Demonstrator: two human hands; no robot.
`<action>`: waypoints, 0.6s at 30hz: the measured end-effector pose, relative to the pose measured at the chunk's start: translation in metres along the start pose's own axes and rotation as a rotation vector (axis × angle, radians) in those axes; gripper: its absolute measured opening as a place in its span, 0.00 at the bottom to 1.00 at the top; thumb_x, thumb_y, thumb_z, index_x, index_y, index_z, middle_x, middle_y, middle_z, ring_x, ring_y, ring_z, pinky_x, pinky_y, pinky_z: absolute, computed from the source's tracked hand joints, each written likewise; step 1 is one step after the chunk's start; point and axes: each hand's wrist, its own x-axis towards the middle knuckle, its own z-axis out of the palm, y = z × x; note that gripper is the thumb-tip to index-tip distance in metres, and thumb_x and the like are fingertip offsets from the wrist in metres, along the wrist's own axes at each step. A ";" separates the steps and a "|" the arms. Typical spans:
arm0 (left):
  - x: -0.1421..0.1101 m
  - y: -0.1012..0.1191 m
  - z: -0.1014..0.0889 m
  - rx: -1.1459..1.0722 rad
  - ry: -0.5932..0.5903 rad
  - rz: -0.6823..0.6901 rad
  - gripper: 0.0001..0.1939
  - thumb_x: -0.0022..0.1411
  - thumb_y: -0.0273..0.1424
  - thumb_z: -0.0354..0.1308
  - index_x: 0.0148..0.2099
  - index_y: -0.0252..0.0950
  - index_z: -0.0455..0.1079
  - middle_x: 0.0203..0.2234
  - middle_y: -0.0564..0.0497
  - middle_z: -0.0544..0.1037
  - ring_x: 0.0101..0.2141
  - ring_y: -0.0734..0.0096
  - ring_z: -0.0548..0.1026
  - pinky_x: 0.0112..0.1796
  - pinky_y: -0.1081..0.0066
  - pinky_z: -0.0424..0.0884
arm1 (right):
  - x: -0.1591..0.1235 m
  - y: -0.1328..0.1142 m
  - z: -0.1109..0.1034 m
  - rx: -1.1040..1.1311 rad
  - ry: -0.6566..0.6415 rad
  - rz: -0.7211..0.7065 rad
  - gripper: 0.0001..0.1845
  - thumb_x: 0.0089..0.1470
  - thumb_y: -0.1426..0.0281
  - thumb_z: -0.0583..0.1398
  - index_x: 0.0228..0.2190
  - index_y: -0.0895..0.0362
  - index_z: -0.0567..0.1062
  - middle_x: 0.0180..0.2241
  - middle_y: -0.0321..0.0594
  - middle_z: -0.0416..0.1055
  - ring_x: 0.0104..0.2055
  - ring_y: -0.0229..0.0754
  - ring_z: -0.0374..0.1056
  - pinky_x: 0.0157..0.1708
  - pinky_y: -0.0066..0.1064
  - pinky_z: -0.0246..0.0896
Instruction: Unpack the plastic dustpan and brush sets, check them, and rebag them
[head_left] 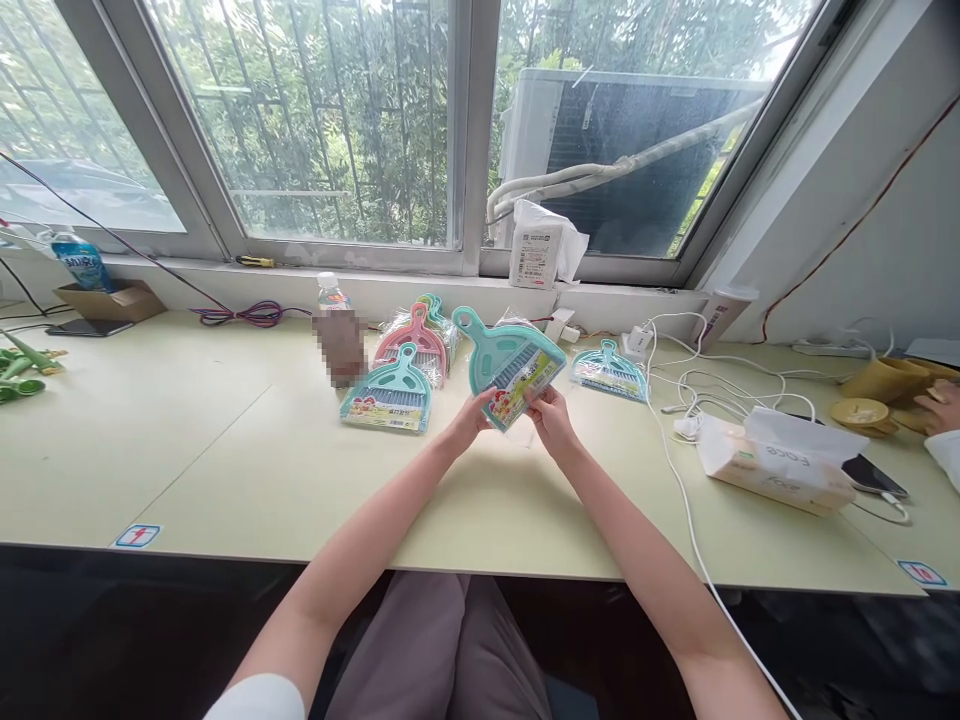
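Note:
Between both hands I hold a mint-green dustpan and brush set, tilted above the table, its handle up to the left and its printed label along the lower edge. My left hand grips the lower left corner, and my right hand pinches the lower right edge. Left of it lies another mint-green dustpan set, with a pink dustpan set in a pile behind. A further mint-green dustpan set rests to the right.
A bottle, partly blurred, stands behind the left sets. White cables and a tissue pack occupy the right side. At the far right edge another person's hand is near yellowish round objects. A tissue pack sits on the sill.

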 end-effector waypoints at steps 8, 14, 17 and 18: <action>-0.008 0.006 0.008 -0.037 -0.216 -0.096 0.23 0.60 0.42 0.56 0.55 0.38 0.69 0.50 0.45 0.74 0.52 0.56 0.70 0.51 0.57 0.66 | -0.002 -0.003 -0.001 -0.029 -0.049 -0.010 0.20 0.38 0.62 0.70 0.35 0.55 0.75 0.40 0.42 0.77 0.44 0.48 0.72 0.44 0.41 0.70; -0.008 -0.001 0.012 0.026 -0.029 0.054 0.26 0.56 0.39 0.60 0.56 0.41 0.66 0.53 0.46 0.72 0.53 0.58 0.69 0.49 0.60 0.68 | -0.006 -0.007 0.005 0.011 0.036 -0.039 0.21 0.37 0.63 0.71 0.35 0.54 0.74 0.39 0.41 0.77 0.46 0.48 0.72 0.44 0.41 0.71; -0.006 -0.002 0.006 0.149 0.078 0.074 0.27 0.53 0.40 0.62 0.55 0.40 0.64 0.52 0.45 0.72 0.49 0.58 0.72 0.42 0.62 0.73 | -0.006 -0.006 0.005 0.013 0.062 -0.023 0.22 0.35 0.63 0.71 0.34 0.54 0.74 0.39 0.41 0.76 0.45 0.47 0.72 0.45 0.40 0.70; -0.005 -0.003 0.005 0.181 0.089 0.060 0.28 0.53 0.40 0.63 0.55 0.40 0.64 0.51 0.44 0.72 0.46 0.58 0.74 0.40 0.62 0.73 | -0.006 -0.005 0.004 0.006 0.063 -0.013 0.22 0.35 0.63 0.72 0.34 0.54 0.74 0.40 0.40 0.76 0.45 0.47 0.72 0.45 0.40 0.70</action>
